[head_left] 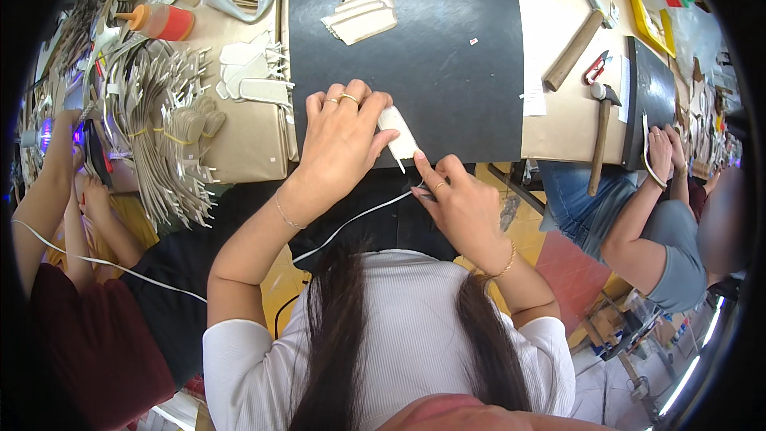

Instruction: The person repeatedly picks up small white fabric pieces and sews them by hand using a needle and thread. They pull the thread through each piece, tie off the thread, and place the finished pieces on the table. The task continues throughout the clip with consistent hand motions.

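A cream, flat, tongue-shaped piece (396, 132) lies at the near edge of the black board, with a narrow white strip sticking out at its near end. My left hand (343, 136) is closed over its left side, thumb laid along it and fingertips curled at its far end. At the near right corner, my right hand (463, 206) has its index finger pressed on the piece and the thumb bent below the board's edge. Farther up the board rest two small stacks of similar cream pieces (363, 17), apart from both hands.
Left of the black board (455, 72) are bundled cream straps (148, 132), loose cream pieces (247, 68) and an orange-capped bottle (163, 21). On the right lie a hammer (600, 132), a wooden-handled tool (574, 52) and red-handled snips (596, 68). People work on both sides.
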`<state>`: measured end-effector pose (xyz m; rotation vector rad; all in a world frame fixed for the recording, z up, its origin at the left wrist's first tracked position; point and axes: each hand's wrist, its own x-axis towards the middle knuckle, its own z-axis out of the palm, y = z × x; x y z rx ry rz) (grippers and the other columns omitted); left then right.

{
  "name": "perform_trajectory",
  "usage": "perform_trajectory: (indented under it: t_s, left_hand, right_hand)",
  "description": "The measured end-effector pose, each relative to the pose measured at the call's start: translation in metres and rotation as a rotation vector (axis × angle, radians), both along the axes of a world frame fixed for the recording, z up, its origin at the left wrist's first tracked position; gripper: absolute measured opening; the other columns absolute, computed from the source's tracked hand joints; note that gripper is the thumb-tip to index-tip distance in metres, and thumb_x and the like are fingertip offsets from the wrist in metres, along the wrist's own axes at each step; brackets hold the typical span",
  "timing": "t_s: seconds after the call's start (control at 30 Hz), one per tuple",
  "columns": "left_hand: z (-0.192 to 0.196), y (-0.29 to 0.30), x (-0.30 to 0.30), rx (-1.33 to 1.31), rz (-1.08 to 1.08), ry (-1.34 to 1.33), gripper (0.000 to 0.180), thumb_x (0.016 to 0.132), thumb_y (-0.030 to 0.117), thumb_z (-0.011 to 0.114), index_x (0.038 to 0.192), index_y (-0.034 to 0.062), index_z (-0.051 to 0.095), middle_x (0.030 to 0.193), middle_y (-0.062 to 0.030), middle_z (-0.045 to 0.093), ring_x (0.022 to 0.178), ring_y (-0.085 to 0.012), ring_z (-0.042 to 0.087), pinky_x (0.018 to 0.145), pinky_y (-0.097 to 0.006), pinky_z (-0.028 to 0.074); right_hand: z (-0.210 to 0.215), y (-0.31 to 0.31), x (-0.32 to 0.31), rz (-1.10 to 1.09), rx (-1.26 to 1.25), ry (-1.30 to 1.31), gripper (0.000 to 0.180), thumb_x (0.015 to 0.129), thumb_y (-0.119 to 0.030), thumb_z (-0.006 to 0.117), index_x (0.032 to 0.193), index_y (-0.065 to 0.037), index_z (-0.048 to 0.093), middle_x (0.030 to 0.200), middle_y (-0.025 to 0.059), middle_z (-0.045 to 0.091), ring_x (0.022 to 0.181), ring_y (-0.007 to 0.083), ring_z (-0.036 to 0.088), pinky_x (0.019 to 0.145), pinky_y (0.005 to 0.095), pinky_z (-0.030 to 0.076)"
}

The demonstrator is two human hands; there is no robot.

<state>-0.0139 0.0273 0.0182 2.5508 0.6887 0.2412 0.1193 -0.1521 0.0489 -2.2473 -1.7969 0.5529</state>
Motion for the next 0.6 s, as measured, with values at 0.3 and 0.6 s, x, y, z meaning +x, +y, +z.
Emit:
perform_trajectory:
  t_s: [0.3, 0.6]
  left_hand:
    - [0.028, 0.016, 0.011, -0.714, 0.25, -0.029, 0.027, 0.087, 0.011, 0.081, 0.11, 0.0029, 0.068, 0.097, -0.0054, 0.069, 0.092, -0.0164, 0.062, 0.088, -0.032, 0.048]
    - [0.071, 0.032, 0.013, -0.681, 0.193, -0.233, 0.023, 0.088, 0.008, 0.08, 0.106, -0.0012, 0.07, 0.096, -0.0032, 0.068, 0.092, -0.0127, 0.061, 0.085, -0.028, 0.05]
  right_hand:
    - [0.002, 0.006, 0.024, -0.423, 0.101, 0.6, 0.036, 0.099, -0.013, 0.071, 0.131, 0.001, 0.061, 0.103, 0.014, 0.071, 0.083, 0.0192, 0.07, 0.074, 0.0315, 0.056]
    - [0.022, 0.03, 0.015, -0.587, -0.001, 1.013, 0.047, 0.094, -0.008, 0.077, 0.139, -0.002, 0.065, 0.114, 0.0068, 0.071, 0.068, 0.0098, 0.072, 0.045, 0.0194, 0.051]
